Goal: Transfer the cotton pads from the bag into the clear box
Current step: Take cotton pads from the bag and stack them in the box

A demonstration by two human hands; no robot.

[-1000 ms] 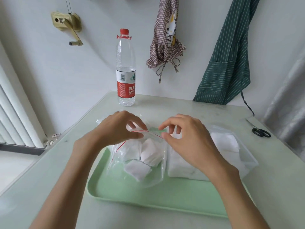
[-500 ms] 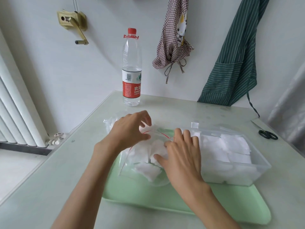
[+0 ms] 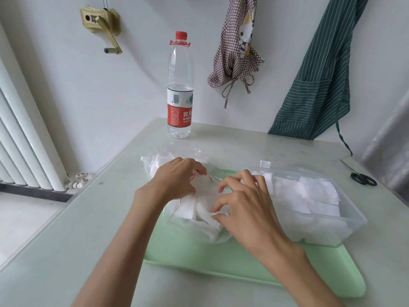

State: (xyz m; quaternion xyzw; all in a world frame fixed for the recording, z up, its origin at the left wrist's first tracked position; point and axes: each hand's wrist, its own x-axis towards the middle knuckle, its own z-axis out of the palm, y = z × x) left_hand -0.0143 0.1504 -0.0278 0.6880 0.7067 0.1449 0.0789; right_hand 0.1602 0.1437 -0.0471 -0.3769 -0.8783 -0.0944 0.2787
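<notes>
Cotton pads (image 3: 200,214) are sitting bunched inside the clear zip bag (image 3: 177,220) w/ red seal line, lying on the green tray (image 3: 221,260) at approx 9 o'clock of the clear box (image 3: 345,227), which is already holding stacked pads. We're gripping the bag's mouth edge w/ our left hand (image 3: 177,180), fingers curled shut on the plastic. Our right hand (image 3: 245,209) is pinching one pad btw thumb & fingertips at the bag opening. Water bottle (image 3: 179,89) is standing at 12 o'clock, scissors (image 3: 363,178) at 3.
</notes>
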